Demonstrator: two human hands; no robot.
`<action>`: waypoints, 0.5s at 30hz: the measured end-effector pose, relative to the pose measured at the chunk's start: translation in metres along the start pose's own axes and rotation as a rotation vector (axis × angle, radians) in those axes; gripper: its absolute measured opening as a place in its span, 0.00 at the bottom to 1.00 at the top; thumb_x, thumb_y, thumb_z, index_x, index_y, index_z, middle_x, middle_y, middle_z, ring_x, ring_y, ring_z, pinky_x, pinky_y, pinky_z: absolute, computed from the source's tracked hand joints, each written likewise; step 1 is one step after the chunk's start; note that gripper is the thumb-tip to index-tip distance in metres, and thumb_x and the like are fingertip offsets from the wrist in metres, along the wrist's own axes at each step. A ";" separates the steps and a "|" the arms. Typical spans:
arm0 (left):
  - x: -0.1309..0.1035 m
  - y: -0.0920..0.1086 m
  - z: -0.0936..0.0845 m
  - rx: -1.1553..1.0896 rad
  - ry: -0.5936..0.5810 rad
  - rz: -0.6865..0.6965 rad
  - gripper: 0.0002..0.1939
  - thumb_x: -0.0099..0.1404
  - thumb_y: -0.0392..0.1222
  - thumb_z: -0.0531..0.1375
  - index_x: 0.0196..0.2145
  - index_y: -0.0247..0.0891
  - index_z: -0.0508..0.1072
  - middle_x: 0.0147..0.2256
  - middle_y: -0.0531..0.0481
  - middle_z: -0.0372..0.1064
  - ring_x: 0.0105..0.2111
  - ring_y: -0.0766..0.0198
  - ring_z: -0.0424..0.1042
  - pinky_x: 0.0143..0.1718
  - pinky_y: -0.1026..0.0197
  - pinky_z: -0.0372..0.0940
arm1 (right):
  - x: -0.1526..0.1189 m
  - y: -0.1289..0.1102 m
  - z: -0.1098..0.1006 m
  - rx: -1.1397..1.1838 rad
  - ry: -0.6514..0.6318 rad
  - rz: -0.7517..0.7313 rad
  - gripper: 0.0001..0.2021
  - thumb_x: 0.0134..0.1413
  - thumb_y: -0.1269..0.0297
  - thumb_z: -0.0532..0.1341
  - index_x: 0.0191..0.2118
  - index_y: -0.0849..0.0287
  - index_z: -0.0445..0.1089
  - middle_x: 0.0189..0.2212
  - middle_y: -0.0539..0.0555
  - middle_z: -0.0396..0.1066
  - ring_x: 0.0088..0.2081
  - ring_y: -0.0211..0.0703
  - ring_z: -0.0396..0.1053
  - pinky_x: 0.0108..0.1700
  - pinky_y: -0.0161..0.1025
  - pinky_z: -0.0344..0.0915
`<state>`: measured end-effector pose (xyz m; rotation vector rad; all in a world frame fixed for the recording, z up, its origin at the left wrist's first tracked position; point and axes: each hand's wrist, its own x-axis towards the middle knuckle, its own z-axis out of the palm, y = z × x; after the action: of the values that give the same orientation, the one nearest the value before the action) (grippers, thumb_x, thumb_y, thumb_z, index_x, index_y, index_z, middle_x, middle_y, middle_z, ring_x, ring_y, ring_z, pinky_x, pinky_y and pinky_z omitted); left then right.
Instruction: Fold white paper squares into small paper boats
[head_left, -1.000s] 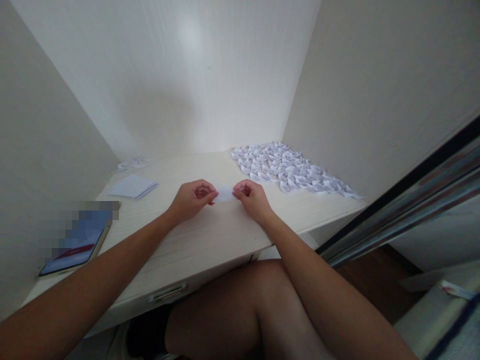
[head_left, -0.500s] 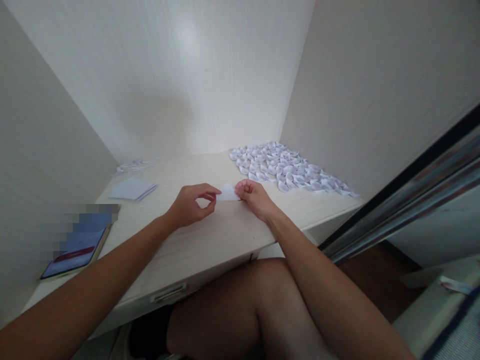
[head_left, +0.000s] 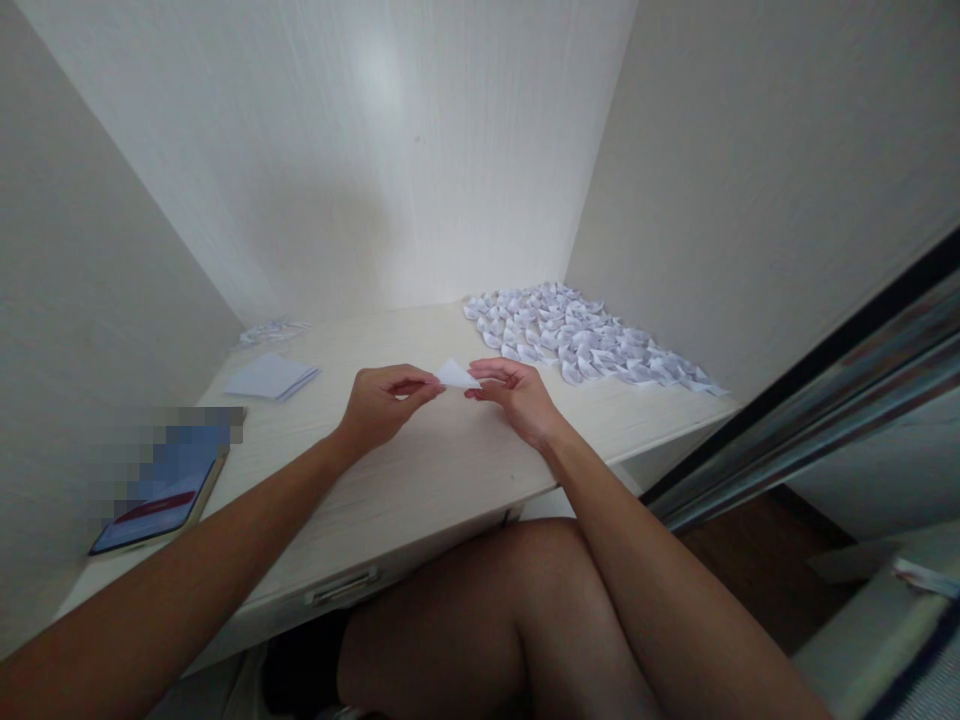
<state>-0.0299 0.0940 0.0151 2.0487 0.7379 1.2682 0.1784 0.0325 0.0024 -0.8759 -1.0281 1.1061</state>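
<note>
A small white paper triangle (head_left: 457,374) is between my hands, just above the desk (head_left: 420,480). My left hand (head_left: 388,402) pinches its left corner between thumb and fingertips. At its right corner is my right hand (head_left: 514,396), its fingers parted from the thumb; whether they grip the paper is too small to tell. Several folded white paper pieces (head_left: 585,340) lie in a dense spread at the back right of the desk. A stack of white paper sheets (head_left: 271,377) rests to the left, beyond my left hand.
A tablet or phone (head_left: 169,495) with a lit screen stands at the left edge by my left forearm. Thin white paper pieces (head_left: 274,332) lie in the back left corner. Walls enclose the desk; a drawer handle (head_left: 343,586) is on its front.
The paper now shows a pointed triangular shape. My left thumb and fingers have closed together on its corner, while the fingers of my right hand have spread from their pinch.
</note>
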 end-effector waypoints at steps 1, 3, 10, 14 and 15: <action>0.000 0.000 0.001 -0.032 0.000 -0.030 0.07 0.58 0.46 0.70 0.30 0.40 0.83 0.29 0.48 0.81 0.28 0.61 0.79 0.33 0.62 0.75 | 0.000 0.000 0.000 -0.019 0.009 -0.008 0.14 0.36 0.69 0.74 0.35 0.54 0.81 0.36 0.50 0.81 0.35 0.40 0.76 0.44 0.41 0.71; 0.000 -0.001 0.002 -0.095 -0.002 -0.081 0.08 0.57 0.46 0.71 0.30 0.39 0.83 0.28 0.47 0.81 0.28 0.60 0.80 0.32 0.61 0.75 | -0.001 0.001 -0.001 -0.061 0.004 0.014 0.13 0.36 0.67 0.75 0.35 0.54 0.82 0.33 0.50 0.81 0.34 0.41 0.76 0.42 0.40 0.70; -0.002 -0.009 0.005 -0.221 -0.003 -0.181 0.14 0.55 0.49 0.73 0.31 0.35 0.82 0.28 0.44 0.80 0.28 0.58 0.80 0.34 0.58 0.78 | 0.000 0.002 0.005 -0.162 0.040 -0.048 0.07 0.40 0.62 0.74 0.29 0.55 0.81 0.27 0.49 0.78 0.29 0.38 0.70 0.37 0.39 0.65; -0.001 -0.004 0.007 -0.301 0.004 -0.192 0.14 0.56 0.49 0.72 0.32 0.34 0.82 0.30 0.45 0.80 0.30 0.59 0.80 0.36 0.56 0.79 | 0.000 0.003 0.013 -0.138 0.112 -0.054 0.07 0.41 0.61 0.73 0.29 0.56 0.80 0.25 0.50 0.76 0.28 0.38 0.68 0.34 0.38 0.63; -0.001 -0.002 0.007 -0.315 0.013 -0.189 0.14 0.56 0.49 0.72 0.32 0.34 0.82 0.31 0.45 0.80 0.30 0.60 0.80 0.36 0.56 0.80 | -0.001 0.003 0.015 -0.125 0.125 -0.057 0.07 0.41 0.61 0.73 0.28 0.56 0.79 0.25 0.50 0.76 0.29 0.38 0.68 0.35 0.38 0.63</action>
<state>-0.0236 0.0937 0.0103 1.6798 0.6722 1.2056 0.1630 0.0335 0.0038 -0.9976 -1.0199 0.9355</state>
